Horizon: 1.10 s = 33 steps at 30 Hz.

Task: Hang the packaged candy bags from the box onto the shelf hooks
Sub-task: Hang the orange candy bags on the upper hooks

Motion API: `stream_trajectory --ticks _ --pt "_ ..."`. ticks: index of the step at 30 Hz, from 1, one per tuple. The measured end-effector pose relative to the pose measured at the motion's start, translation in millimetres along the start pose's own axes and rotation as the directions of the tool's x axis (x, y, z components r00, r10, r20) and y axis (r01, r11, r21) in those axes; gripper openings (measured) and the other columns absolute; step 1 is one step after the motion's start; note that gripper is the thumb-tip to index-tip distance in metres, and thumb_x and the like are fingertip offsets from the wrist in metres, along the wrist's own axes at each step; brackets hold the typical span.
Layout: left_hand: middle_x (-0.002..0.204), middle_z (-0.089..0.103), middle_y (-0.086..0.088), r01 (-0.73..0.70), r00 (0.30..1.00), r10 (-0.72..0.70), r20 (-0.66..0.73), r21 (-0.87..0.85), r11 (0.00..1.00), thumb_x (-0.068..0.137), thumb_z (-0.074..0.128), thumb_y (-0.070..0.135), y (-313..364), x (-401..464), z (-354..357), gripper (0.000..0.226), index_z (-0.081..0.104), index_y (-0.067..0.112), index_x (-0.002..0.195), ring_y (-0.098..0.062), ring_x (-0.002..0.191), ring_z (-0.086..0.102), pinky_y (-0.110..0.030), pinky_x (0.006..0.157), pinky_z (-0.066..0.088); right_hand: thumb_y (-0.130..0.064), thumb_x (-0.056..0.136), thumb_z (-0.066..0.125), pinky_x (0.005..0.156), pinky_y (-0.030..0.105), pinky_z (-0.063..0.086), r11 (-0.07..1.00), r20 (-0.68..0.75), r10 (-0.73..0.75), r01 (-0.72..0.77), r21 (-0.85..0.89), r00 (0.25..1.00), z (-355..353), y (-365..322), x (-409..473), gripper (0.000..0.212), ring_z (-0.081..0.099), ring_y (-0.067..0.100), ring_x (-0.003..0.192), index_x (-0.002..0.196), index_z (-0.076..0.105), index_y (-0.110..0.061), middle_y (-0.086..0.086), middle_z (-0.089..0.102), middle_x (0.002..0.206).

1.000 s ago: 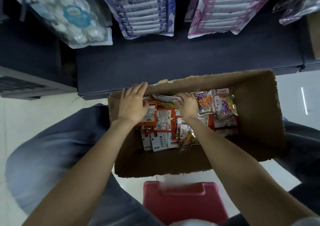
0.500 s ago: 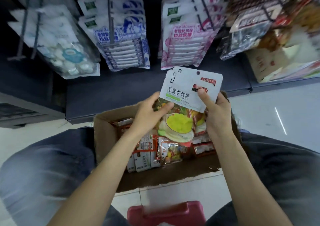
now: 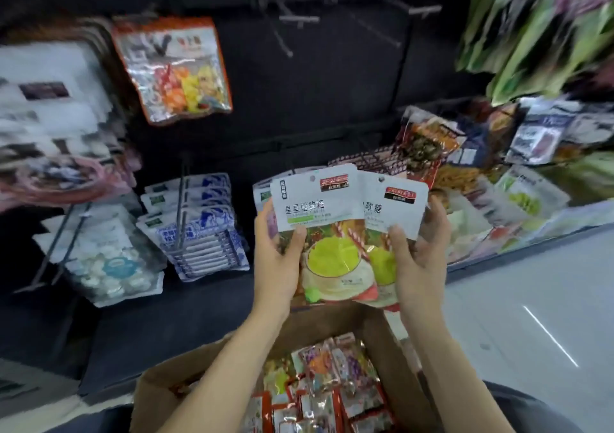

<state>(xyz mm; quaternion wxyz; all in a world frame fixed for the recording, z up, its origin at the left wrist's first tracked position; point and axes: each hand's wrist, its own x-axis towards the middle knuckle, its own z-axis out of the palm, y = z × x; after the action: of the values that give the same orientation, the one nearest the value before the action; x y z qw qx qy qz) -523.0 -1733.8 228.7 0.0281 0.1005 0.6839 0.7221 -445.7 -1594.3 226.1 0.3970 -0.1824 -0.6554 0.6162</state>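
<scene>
Head view: two candy bags point(image 3: 319, 220) held up over the box point(image 3: 382, 343).
Left hand point(image 3: 277, 263) gripped one bag, right hand point(image 3: 418, 256) gripped the other, bags overlapping.

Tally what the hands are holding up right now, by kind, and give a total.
Candy bags with white tops and a lime picture: 2, one gripped by the left hand, the left bag, and one by the right hand, the right bag.
Other kinds held: 0.
Total: 2

floor point(image 3: 531, 299): pale, glossy | trousers point(image 3: 531, 409): dark, bottom right
</scene>
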Motion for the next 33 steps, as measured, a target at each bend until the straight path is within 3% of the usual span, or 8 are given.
stream_trajectory --ticks 6,9,12,16,19,22,28,33 --pt "0.126 0.06 0.014 -0.208 0.975 0.216 -0.045 0.148 0.967 0.095 0.054 0.009 28 26 12 0.076 0.02 0.067 0.129 0.006 0.111 0.056 -0.026 0.09 0.047 -0.013 0.097 0.053 0.082 0.025 0.055 0.956 -0.089 -0.283 0.273 -0.111 0.955 -36 -38 62 0.052 0.058 -0.001 0.11 0.143 0.03 -0.02 -0.04 0.052 0.118" --pt "0.112 0.053 0.035 -0.253 0.967 0.245 0.066 0.265 0.93 0.097 0.046 0.003 40 39 21 0.06 0.041 0.059 0.12 0.022 0.096 0.05 -0.017 0.081 0.044 -0.012 0.096 0.056 0.085 0.025 0.055 0.952 0.003 -0.296 0.296 -0.08 0.955 -40 -51 93 0.054 0.061 0.005 0.109 0.141 0.032 -0.028 -0.019 0.06 0.124" --pt "0.109 0.059 0.025 -0.264 0.963 0.241 0.119 0.255 0.93 0.098 0.045 0.007 64 47 41 0.04 0.064 0.04 0.105 0.018 0.096 0.051 -0.006 0.08 0.04 -0.011 0.096 0.056 0.09 0.027 0.052 0.958 0.114 -0.278 0.284 -0.036 0.954 -24 -62 116 0.059 0.063 0.014 0.11 0.139 0.027 -0.04 0.008 0.061 0.128" --pt "0.114 0.057 0.021 -0.252 0.963 0.222 0.153 0.217 0.943 0.087 0.064 0.036 94 53 60 0.032 0.061 0.03 0.118 0.006 0.106 0.052 -0.012 0.088 0.041 -0.013 0.098 0.051 0.098 0.028 0.047 0.922 0.152 -0.353 0.371 -0.108 0.923 0 -73 138 0.045 0.057 0.011 0.114 0.138 0.041 -0.03 -0.009 0.051 0.137" --pt "0.111 0.054 0.02 -0.286 0.957 0.26 0.126 0.297 0.911 0.079 0.075 0.032 102 58 66 0.051 0.056 0.028 0.126 0.003 0.102 0.053 -0.018 0.089 0.044 -0.012 0.1 0.046 0.07 0.017 0.049 0.947 0.168 -0.276 0.298 -0.121 0.946 13 -72 151 0.041 0.061 0.01 0.081 0.14 0.046 -0.019 -0.012 0.048 0.14" --pt "0.11 0.054 0.018 -0.272 0.962 0.258 0.085 0.33 0.904 0.078 0.077 0.026 102 64 67 0.052 0.056 0.027 0.126 -0.004 0.105 0.054 -0.024 0.093 0.045 -0.013 0.101 0.043 0.045 0.009 0.032 0.961 0.201 -0.198 0.231 -0.154 0.959 18 -65 160 0.043 0.035 0.005 0.041 0.142 0.044 -0.023 -0.003 0.057 0.123" --pt "0.11 0.051 0.02 -0.275 0.961 0.265 0.077 0.37 0.887 0.077 0.077 0.027 95 62 69 0.054 0.055 0.027 0.127 0.004 0.099 0.047 0.003 0.073 0.034 -0.013 0.101 0.044 0.042 0.012 0.026 0.962 0.218 -0.168 0.207 -0.175 0.961 15 -59 165 0.043 0.026 0.006 0.04 0.141 0.045 -0.026 -0.001 0.066 0.097" --pt "0.109 0.051 0.019 -0.289 0.955 0.29 0.057 0.377 0.88 0.077 0.077 0.025 91 66 73 0.054 0.056 0.025 0.127 0.001 0.103 0.046 -0.008 0.083 0.035 -0.014 0.101 0.042 0.043 0.015 0.025 0.96 0.221 -0.155 0.199 -0.197 0.963 19 -56 170 0.042 0.025 0.006 0.044 0.139 0.046 -0.03 0.007 0.057 0.08"
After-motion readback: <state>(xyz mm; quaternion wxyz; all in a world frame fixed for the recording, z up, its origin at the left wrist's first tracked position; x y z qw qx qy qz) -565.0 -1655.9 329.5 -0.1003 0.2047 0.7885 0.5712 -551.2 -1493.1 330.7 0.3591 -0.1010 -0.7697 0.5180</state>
